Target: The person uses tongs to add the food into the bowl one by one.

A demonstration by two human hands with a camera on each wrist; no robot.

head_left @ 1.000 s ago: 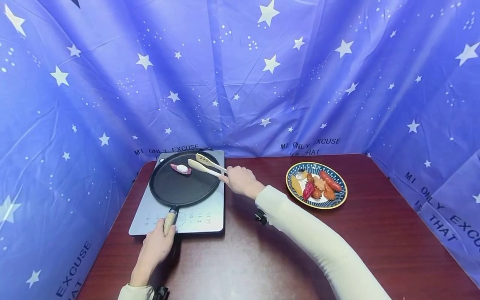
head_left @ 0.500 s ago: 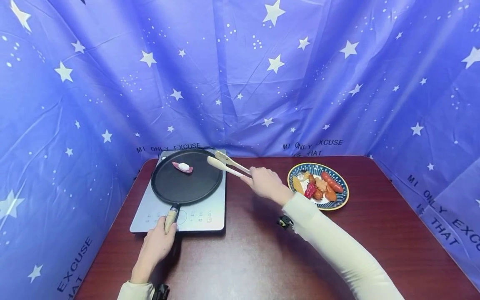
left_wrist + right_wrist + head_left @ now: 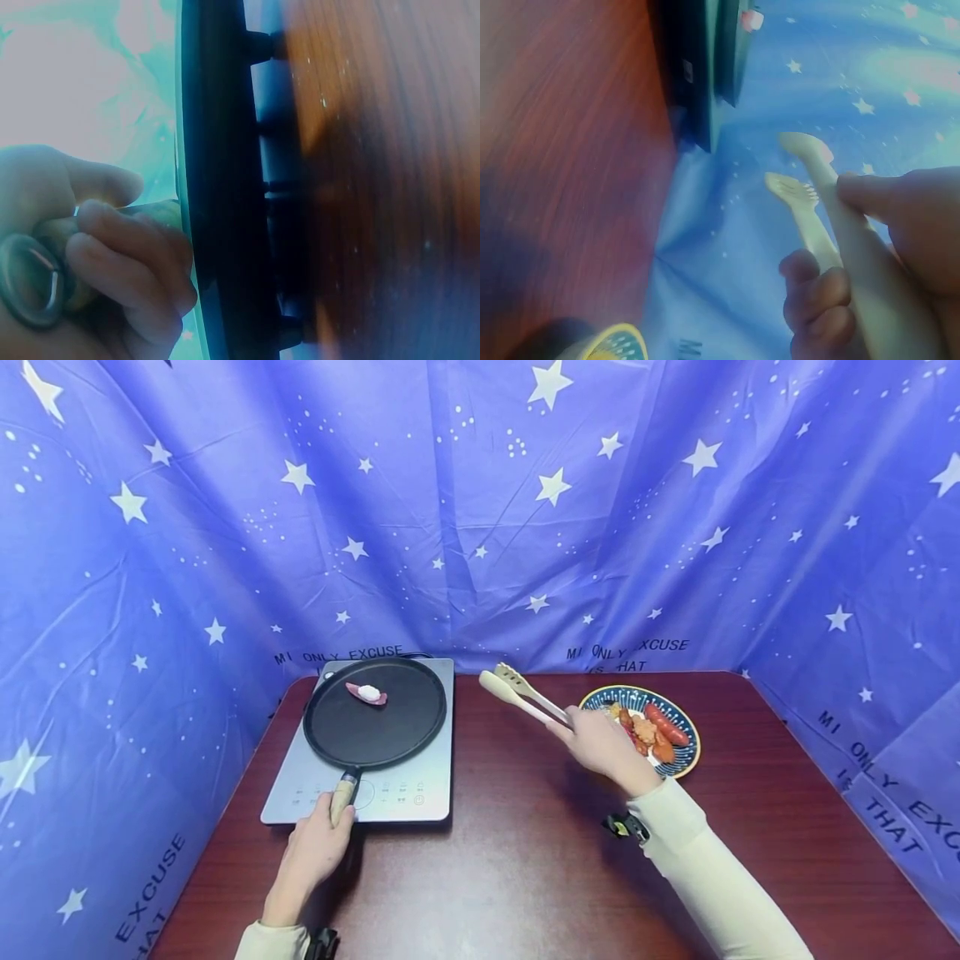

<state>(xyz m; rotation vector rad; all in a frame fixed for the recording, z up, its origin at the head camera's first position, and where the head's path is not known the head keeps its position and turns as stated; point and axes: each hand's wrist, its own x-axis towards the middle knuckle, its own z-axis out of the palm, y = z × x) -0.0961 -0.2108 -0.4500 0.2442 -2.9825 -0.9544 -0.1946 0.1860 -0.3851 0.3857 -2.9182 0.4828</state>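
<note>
My left hand grips the wooden handle of a black flat pan; in the left wrist view its fingers curl round that handle. On the pan lies a pinkish-red food piece with a white top, apart from both hands. My right hand holds cream-coloured tongs in the air between pan and plate. The tong tips, one slotted, stand apart with nothing between them, as the right wrist view also shows. Partly behind the right hand is a blue patterned plate of food.
Under the pan is a silver-white induction cooker with touch controls. On the plate lie sausages and several other food pieces. The dark red table ends at a blue star-printed curtain at the back and sides.
My right hand has carried the tongs rightward from over the pan, toward the plate, now partly covering it. The food piece stays on the pan. My left hand keeps its hold on the handle.
</note>
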